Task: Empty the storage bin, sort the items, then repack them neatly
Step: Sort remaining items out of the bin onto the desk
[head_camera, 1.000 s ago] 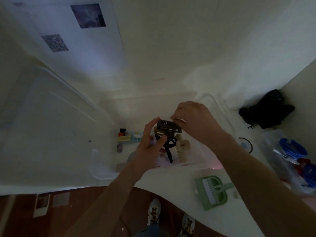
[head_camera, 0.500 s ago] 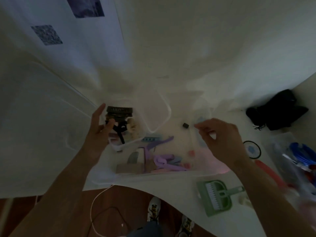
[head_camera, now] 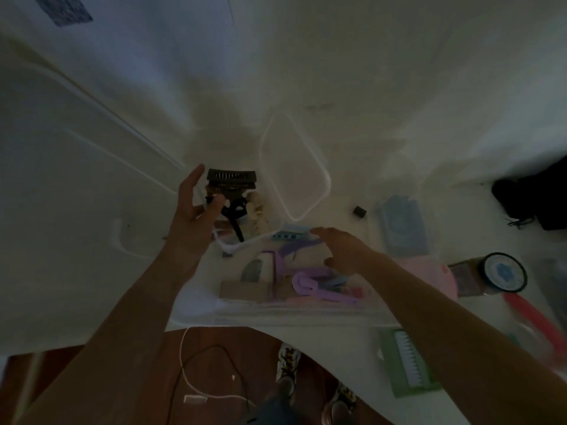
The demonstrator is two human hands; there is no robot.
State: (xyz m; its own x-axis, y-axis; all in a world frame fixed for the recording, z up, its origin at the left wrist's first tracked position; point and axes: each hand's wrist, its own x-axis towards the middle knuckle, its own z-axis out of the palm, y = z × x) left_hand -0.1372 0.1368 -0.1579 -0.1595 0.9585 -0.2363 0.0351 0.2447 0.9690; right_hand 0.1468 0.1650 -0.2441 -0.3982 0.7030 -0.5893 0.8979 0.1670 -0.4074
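A small clear tub (head_camera: pixel 227 246) is raised above the white table, and my left hand (head_camera: pixel 194 214) grips its side, thumb against it. Inside stand black claw clips (head_camera: pixel 231 180) and a cream clip (head_camera: pixel 257 211). To its right sits the clear storage bin (head_camera: pixel 306 309), holding purple plastic pieces (head_camera: pixel 310 285), a teal comb-like piece (head_camera: pixel 287 236) and a cardboard box (head_camera: pixel 242 289). My right hand (head_camera: pixel 342 251) hovers over the bin with fingers stretched leftward, holding nothing. A clear lid (head_camera: pixel 294 167) lies behind the bin.
A small black piece (head_camera: pixel 359 211), a blue packet (head_camera: pixel 402 230) and a round black-rimmed tin (head_camera: pixel 503 273) lie to the right. A green brush set (head_camera: pixel 405 368) sits near the table's front edge. A black bag (head_camera: pixel 534 197) is far right. Cables (head_camera: pixel 199 381) trail on the floor.
My left hand carried the tub of clips away to the left. My right hand let go of it and came down over the storage bin.
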